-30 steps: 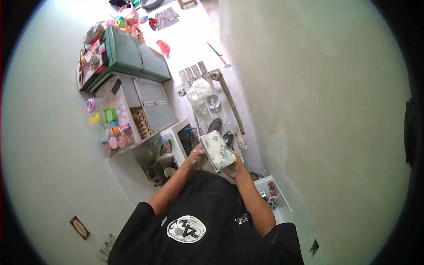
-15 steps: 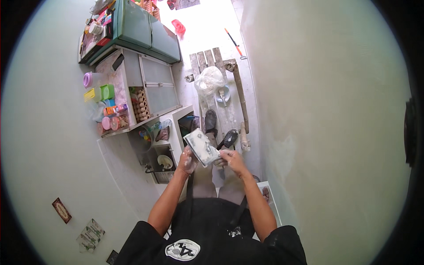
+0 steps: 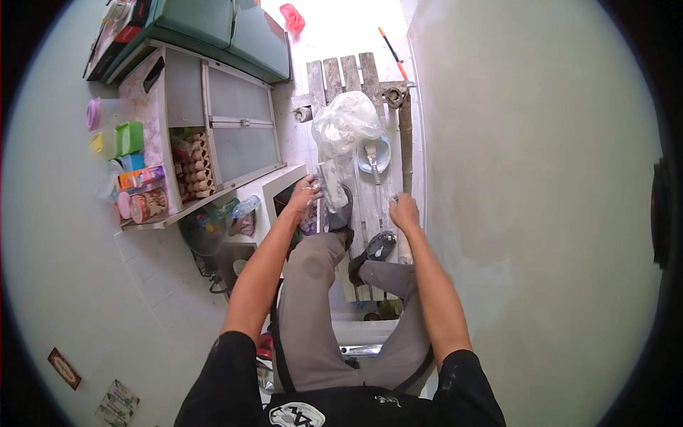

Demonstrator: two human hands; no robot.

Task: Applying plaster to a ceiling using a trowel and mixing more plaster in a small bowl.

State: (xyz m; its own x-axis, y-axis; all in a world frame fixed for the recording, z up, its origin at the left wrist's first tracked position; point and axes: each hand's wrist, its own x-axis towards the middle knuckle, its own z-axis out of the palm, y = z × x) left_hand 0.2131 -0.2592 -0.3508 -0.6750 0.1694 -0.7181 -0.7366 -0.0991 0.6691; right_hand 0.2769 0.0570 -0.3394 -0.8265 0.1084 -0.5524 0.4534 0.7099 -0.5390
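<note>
Probably light, stiff and slippery, the white-smeared board (image 3: 332, 186) at the counter's (image 3: 368, 75) left edge suits a rim hold, where my left hand (image 3: 306, 193) seems to touch, grip unclear, my right hand (image 3: 405, 213) being curled, contents hidden.

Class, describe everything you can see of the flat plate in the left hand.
The plate looks oblong and greyish, smeared with white paste; its material is unclear. Seen at a slant, it is held above the slatted bench, partly hiding one black shoe. The left hand grips its left side; the right hand is apart.
</note>
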